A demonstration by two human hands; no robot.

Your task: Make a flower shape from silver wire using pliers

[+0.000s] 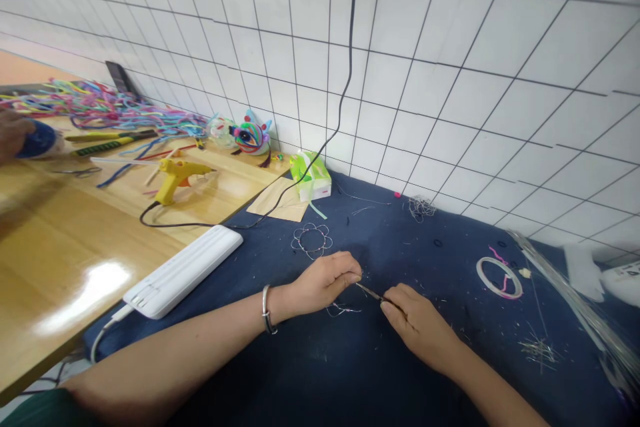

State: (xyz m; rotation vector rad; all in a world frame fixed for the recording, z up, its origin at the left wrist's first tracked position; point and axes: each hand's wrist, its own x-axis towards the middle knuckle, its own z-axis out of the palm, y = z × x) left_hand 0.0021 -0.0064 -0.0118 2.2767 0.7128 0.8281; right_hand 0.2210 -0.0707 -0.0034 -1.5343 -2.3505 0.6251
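My left hand (325,282), with a silver bangle on its wrist, is closed in a pinch; what it holds is too small to make out. My right hand (413,320) is wrapped round a slim metal tool (369,291), whose tip reaches the fingertips of my left hand. A short piece of twisted wire (343,309) lies on the dark blue cloth (320,360) just below my left hand. Beyond that hand rests a flower-shaped wire ring (311,240) with small beads.
A yellow glue gun (177,177) and colourful pipe cleaners (115,107) lie on the wooden table at left. A white power strip (185,270), green tissue pack (311,175), tape-like ring (499,277), long wires (575,307) and wire scraps (540,350) surround my hands. Another person's hand (13,135) shows far left.
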